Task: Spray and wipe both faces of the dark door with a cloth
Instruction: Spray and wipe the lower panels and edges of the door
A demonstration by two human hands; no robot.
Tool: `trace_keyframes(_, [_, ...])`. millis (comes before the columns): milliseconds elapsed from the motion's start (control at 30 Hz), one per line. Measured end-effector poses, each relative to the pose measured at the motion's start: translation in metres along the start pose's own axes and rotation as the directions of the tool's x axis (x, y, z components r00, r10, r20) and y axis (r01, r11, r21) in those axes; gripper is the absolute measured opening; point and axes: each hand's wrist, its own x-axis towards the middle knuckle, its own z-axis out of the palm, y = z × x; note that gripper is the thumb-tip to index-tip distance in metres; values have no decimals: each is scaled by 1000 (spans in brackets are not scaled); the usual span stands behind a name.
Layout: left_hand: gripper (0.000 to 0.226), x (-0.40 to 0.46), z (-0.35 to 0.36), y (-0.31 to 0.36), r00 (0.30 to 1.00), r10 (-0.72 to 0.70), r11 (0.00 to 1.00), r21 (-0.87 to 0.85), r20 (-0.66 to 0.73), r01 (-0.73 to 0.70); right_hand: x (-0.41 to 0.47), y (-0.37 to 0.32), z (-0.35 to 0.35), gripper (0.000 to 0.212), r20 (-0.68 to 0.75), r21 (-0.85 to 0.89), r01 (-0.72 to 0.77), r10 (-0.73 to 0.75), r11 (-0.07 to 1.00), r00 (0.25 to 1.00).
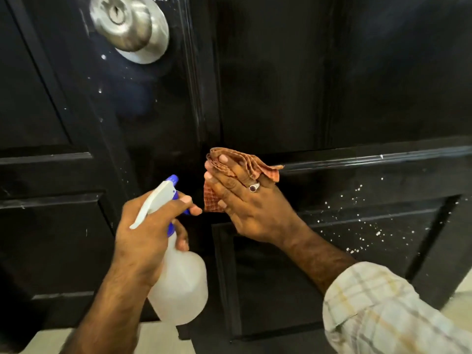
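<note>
Head view looks down at a dark door [332, 72], glossy black with raised panel mouldings and white specks scattered over its lower right panel. A round brushed-metal knob [127, 24] with a keyhole sits at the upper left. The left hand [148, 226] grips the neck of a spray bottle [181, 284], its fingers [187, 200] curled round the blue trigger; the bottle body is translucent white plastic, rounded, and what it holds cannot be told. The right hand [245, 200], wearing a ring [254, 187] with a dark stone, presses a crumpled orange-brown checked cloth [229, 159] against the door near its vertical edge, fingers straight and close together over the fabric. A pale plaid sleeve [383, 310] covers the right forearm.
</note>
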Motion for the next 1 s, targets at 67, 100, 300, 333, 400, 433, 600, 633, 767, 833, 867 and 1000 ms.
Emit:
trace_keyframes(67, [36,-2,13,2,999,-7,1000,-22,53,8,-20,21,-12,60,-31,-37,-6,5,999,1000])
trace_keyframes(100, [30,1,21,1,996,-6,1000,-29,93,9,-31,32,-18,59,-60,-58,-31,28,998,998])
trace_keyframes(300, [14,21,97,0,951,-14,1000,24,309,7,-115,107,-57,57,-166,-175,-264,236,948,957])
trace_keyframes(333, [15,22,109,1,941,-5,1000,25,339,-4,-130,121,-61,56,-178,-180,-319,288,931,941])
trace_keyframes(400, [17,24,133,4,929,-2,1000,24,370,-8,-158,147,-77,55,-209,-180,-447,410,876,888])
trace_keyframes(433, [17,25,143,5,927,-3,1000,28,375,-8,-169,157,-85,56,-235,-159,-527,486,835,841])
trace_keyframes(600, [14,29,190,7,912,-8,998,55,411,-16,-170,163,-91,53,-457,-18,-843,746,537,484])
trace_keyframes(633, [15,29,197,7,909,-4,999,48,417,-18,-161,158,-88,51,-505,66,-901,793,429,341])
trace_keyframes(767, [11,32,191,5,915,-10,1000,-9,402,15,-104,115,-67,47,-528,338,-901,848,270,56])
trace_keyframes(833, [11,34,182,8,908,-22,1000,-9,418,28,-99,88,-55,41,-498,244,-832,800,499,334])
trace_keyframes(867, [12,34,179,9,897,-36,999,4,440,38,-108,81,-51,41,-447,194,-763,748,617,491])
trace_keyframes(1000, [22,27,180,13,829,-138,989,116,541,89,-172,128,-72,53,-338,51,-566,548,823,766])
